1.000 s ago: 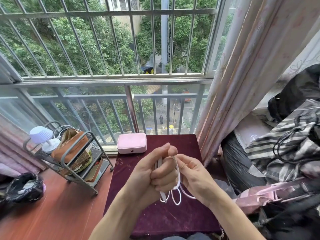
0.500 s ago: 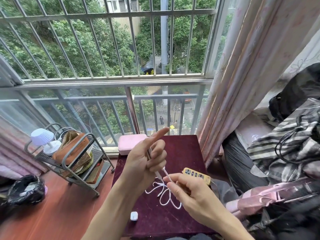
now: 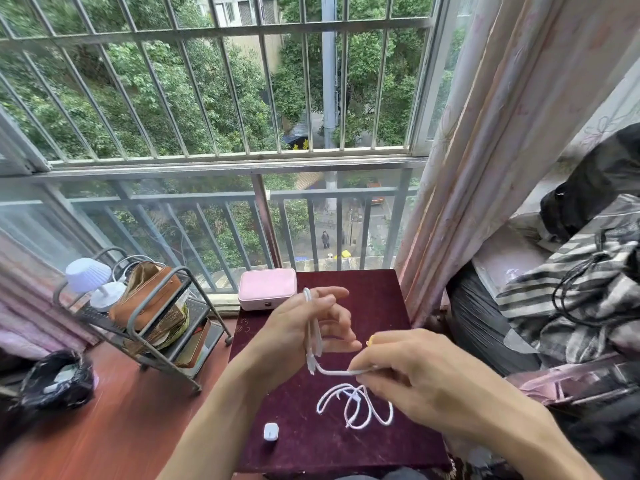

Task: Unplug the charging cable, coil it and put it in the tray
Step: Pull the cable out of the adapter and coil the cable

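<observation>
A white charging cable (image 3: 353, 407) runs between both hands above a dark red velvet table (image 3: 377, 306). My left hand (image 3: 298, 334) is raised with fingers spread, and loops of the cable hang across its palm, hooked over the index finger. My right hand (image 3: 422, 375) pinches the cable a short way off, pulling it level. The rest of the cable lies in loose loops on the table below. A small white charger plug (image 3: 270, 432) sits apart near the front edge. A yellow power strip (image 3: 371, 339) peeks out behind my right hand.
A pink case (image 3: 266, 292) sits at the table's back left. A metal rack (image 3: 152, 327) with a brown bag and a small white lamp (image 3: 93, 282) stands to the left, a black bag (image 3: 57, 382) on the floor. Curtain and piled clothes (image 3: 588, 296) crowd the right.
The hands were close together with the cable bunched in the left fist. Now the left fingers have spread, the right hand has drawn cable out rightward, and more cable lies on the table.
</observation>
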Tool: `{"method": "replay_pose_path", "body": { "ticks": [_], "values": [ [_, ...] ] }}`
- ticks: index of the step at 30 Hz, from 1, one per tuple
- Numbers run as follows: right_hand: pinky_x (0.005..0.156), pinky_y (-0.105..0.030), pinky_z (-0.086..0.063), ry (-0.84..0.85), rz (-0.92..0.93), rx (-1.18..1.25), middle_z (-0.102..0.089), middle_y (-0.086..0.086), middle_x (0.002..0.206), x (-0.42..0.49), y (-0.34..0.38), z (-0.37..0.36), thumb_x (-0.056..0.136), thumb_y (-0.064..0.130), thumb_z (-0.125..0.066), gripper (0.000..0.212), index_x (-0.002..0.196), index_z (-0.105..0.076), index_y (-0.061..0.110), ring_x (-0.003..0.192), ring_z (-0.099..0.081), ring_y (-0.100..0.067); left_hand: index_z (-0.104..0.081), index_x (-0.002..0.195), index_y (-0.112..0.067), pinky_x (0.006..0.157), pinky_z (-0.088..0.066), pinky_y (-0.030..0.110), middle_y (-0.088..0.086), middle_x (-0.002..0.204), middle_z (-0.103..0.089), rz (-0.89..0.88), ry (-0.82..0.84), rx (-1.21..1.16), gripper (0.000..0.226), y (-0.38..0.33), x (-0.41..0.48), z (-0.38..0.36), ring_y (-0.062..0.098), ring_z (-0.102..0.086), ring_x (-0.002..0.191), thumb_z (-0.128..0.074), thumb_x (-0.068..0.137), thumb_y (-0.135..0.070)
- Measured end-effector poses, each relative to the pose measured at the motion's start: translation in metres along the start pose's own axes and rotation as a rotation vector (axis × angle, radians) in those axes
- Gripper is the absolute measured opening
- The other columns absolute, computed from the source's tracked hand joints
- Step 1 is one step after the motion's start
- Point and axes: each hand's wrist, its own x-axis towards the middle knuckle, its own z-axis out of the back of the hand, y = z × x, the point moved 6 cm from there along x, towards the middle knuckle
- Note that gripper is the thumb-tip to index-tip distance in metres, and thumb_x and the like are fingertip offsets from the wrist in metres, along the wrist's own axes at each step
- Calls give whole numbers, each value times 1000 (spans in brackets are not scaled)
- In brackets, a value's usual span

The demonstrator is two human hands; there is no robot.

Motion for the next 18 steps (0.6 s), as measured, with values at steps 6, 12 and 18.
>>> {"method": "replay_pose_path", "body": {
  "ticks": [6,12,18],
  "values": [
    [66,-9,-45,-78,56,64,-67,30,84,19,0,32,88,52,-77,18,96,-78,35,81,-66,6,-63,113,-3,72,-61,41,16,81,-70,81,284,201,28,13,-9,-28,30,-69,69,-53,106,-28],
    [62,-29,-48,-14,-6,396,-62,0,77,41,-21,36,78,37,-94,29,95,-71,31,65,-56,-11,-65,86,-18,38,-24,20,-2,54,-49,133,371,139,54,27,-11,-49,5,-28,36,-36,104,-59],
    [70,-27,-54,84,84,769,-66,1,85,51,-30,29,88,19,-88,25,109,-74,21,75,-65,-17,-60,95,-11,38,-19,21,-5,47,-25,231,471,-51,71,38,-12,-57,6,-20,35,-36,92,-78]
  ]
}}
